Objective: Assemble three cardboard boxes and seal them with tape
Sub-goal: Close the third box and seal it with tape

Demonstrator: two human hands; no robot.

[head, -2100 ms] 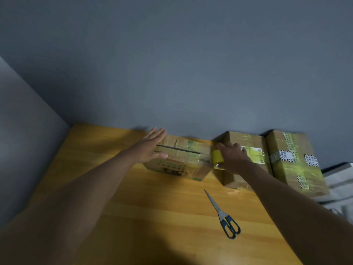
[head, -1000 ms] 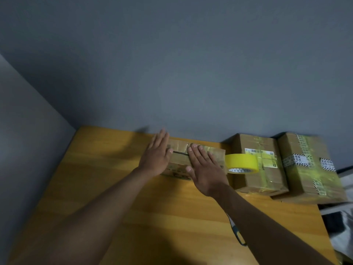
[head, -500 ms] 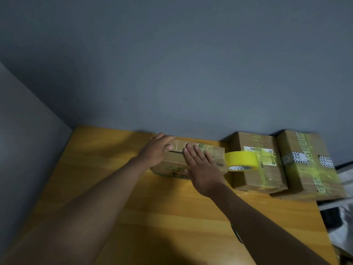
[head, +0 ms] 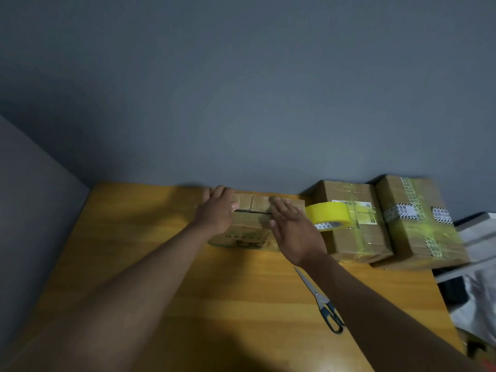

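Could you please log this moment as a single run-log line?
left hand: grips small box end | right hand: flat on top | tape roll: beside box | scissors: on table

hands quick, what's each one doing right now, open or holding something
Left hand: fingers curled over the far left edge of the small box, gripping it.
Right hand: open, fingers straight, flat over the box top, holding nothing.

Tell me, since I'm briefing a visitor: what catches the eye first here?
The bright yellow tape roll stands out, perched between the small brown cardboard box and the two taped cardboard boxes by the wall. Both hands, left hand and right hand, rest on the small box; grey-handled scissors lie nearer on the wooden table.
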